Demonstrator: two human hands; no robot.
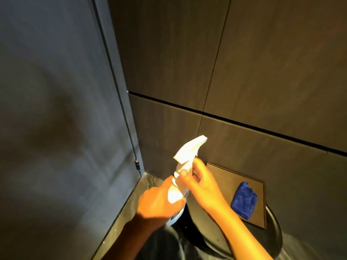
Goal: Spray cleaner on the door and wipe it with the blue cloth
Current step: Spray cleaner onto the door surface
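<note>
A white spray bottle [185, 158] is held upright in front of me, its nozzle pointing up and to the right. My left hand [159, 200] is wrapped around the bottle's body. My right hand [200, 182] pinches the bottle's neck just under the trigger head. The blue cloth [244, 199] lies crumpled on a brown square lid [225, 177] at the lower right, apart from both hands. The dark grey door [56, 109] fills the left side of the view, with a small hinge [137, 164] near its lower edge.
Brown wall panels [262, 62] with a dark horizontal groove cover the back and right. The square lid sits on a round dark bin [276, 231]. A strip of grey floor [129, 203] runs along the door's foot.
</note>
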